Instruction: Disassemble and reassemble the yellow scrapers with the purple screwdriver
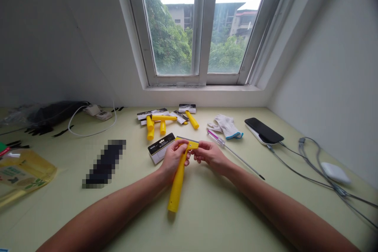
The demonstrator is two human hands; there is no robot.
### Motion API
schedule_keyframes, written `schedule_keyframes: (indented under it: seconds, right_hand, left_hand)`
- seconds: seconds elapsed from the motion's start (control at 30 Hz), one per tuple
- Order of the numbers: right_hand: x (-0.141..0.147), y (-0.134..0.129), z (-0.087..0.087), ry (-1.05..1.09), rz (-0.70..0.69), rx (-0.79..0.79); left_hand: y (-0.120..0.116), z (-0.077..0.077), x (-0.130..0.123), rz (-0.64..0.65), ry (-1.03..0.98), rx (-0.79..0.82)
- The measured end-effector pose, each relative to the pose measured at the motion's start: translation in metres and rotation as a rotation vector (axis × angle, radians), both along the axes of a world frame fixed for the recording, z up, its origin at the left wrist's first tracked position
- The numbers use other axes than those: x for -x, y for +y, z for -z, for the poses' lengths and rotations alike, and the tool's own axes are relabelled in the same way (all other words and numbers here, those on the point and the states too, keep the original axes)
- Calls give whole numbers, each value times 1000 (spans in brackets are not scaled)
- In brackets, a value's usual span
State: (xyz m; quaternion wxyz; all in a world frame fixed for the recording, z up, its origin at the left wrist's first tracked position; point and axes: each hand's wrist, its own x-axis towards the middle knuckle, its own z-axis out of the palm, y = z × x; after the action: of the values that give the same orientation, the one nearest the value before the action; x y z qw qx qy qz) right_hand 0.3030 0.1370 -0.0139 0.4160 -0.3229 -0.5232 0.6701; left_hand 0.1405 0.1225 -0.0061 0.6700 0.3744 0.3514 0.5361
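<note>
Pale green worktop [203,220] runs beneath a window [203,27] looking onto trees and buildings. Along its right edge lie a smartphone [262,130] on a white holder [254,134], grey cables [313,165] and a white power adapter [335,172]; at the left edge sits a yellow plastic pouch [20,171], with a dark object [104,163] further in, too pixelated to identify. Toward the far edge, more yellow scrapers [161,124] lie among black-and-white card packets [147,114], with white work gloves [226,126] and a pink-handled screwdriver [215,137] to their right. Another card packet [161,148] lies just beside the left hand [174,159], which closes firmly around the neck of a yellow plastic scraper [177,185], its handle pointing toward the person. The right hand [211,155] pinches the end of the scraper's head [189,143]: a steady hold on the handle leaves this hand free for fine control
</note>
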Motion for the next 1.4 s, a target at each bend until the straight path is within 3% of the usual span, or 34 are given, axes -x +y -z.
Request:
schedule_keyframes:
  seconds: [0.3, 0.57, 0.77, 0.93, 1.1, 1.2, 1.3, 1.4]
  right_hand:
    - [21, -17, -11, 138, 203, 75]
    - [24, -22, -20, 150, 260, 140]
    - [21, -23, -27, 199, 163, 149]
    - [7, -14, -38, 170, -2, 62]
    - [1, -8, -60, 83, -106, -56]
    - [-4, -2, -68, 22, -158, -150]
    - [-12, 7, -73, -115, -182, -260]
    - [-20, 12, -73, -262, -125, -353]
  left_hand:
    - [2, -2, 4, 26, -15, -63]
    - [0, -8, 6, 22, 26, -136]
    - [-4, -19, 8, 35, 108, -248]
    - [-6, -42, 13, 109, 179, -416]
    - [-12, -63, 17, 70, 238, -530]
    - [-12, -64, 20, 9, 322, -658]
    - [-7, -60, 29, -76, 560, -867]
    - [1, -55, 41, -7, 814, -1085]
